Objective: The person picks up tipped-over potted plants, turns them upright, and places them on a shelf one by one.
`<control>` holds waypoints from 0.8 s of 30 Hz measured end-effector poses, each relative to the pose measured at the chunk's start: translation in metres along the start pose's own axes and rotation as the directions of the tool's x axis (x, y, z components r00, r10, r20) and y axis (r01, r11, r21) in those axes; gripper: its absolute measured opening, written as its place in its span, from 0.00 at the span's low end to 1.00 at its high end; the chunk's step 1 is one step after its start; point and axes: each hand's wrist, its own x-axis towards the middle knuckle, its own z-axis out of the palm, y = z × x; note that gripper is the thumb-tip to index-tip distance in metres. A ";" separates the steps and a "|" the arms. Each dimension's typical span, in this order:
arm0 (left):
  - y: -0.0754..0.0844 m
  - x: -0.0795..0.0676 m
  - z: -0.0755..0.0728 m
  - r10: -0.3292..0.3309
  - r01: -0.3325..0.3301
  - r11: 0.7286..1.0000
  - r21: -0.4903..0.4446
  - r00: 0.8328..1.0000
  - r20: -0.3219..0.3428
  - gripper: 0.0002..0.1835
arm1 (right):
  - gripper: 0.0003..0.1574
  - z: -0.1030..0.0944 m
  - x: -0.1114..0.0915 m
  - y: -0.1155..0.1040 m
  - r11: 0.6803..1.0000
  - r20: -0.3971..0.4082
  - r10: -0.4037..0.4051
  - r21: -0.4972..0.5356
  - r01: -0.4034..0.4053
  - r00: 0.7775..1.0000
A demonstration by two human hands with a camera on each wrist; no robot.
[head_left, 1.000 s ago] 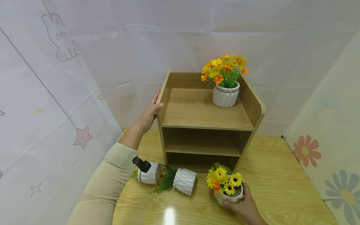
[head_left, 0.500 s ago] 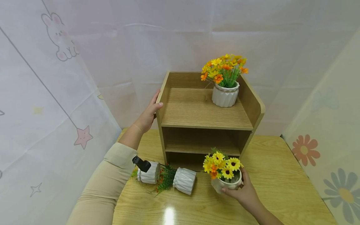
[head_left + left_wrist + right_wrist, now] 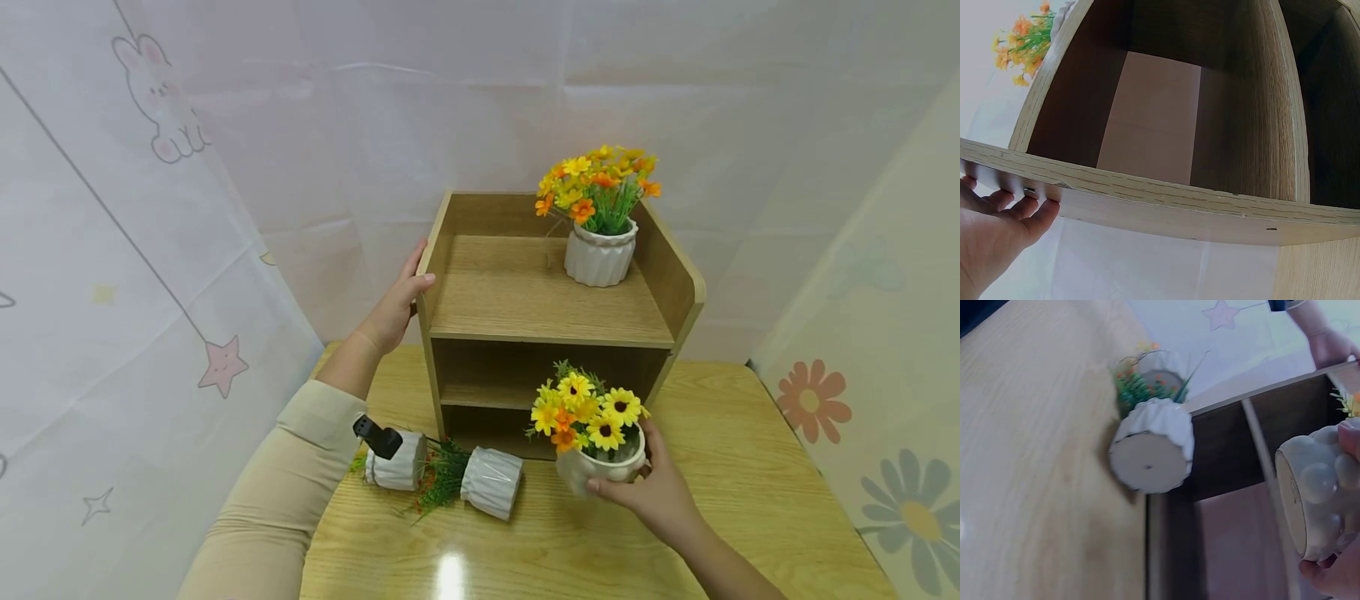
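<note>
My right hand [image 3: 660,492] grips a cream flowerpot [image 3: 600,471] with yellow and orange artificial flowers [image 3: 585,417], thumb at the front and fingers on its right. In the right wrist view this pot [image 3: 1316,487] has a bumpy wall, and its flat base shows. It overlaps the front of a small wooden shelf [image 3: 551,340] in the head view. My left hand [image 3: 393,312] holds the shelf's left side panel, its thumb over the edge; in the left wrist view its fingers [image 3: 1041,215] press the panel's outside. A white pot of orange-yellow flowers [image 3: 600,257] stands upright on the shelf's top right.
Two white pots lie tipped over on the table, one with green sprigs and small red blooms [image 3: 491,483], the other [image 3: 397,461] partly behind the left wrist's black camera mount [image 3: 378,437]. The shelf has two lower compartments. Printed cloth walls surround the wooden table [image 3: 750,467].
My right hand has raised the bumpy flowerpot and moved it toward the shelf, slightly left. My left hand and the other pots stay in place.
</note>
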 end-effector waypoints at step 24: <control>-0.002 0.003 -0.003 0.005 -0.006 1.000 0.016 1.000 0.013 0.42 | 0.69 -0.032 0.011 -0.078 0.984 -0.011 -0.159 0.077 0.160 0.987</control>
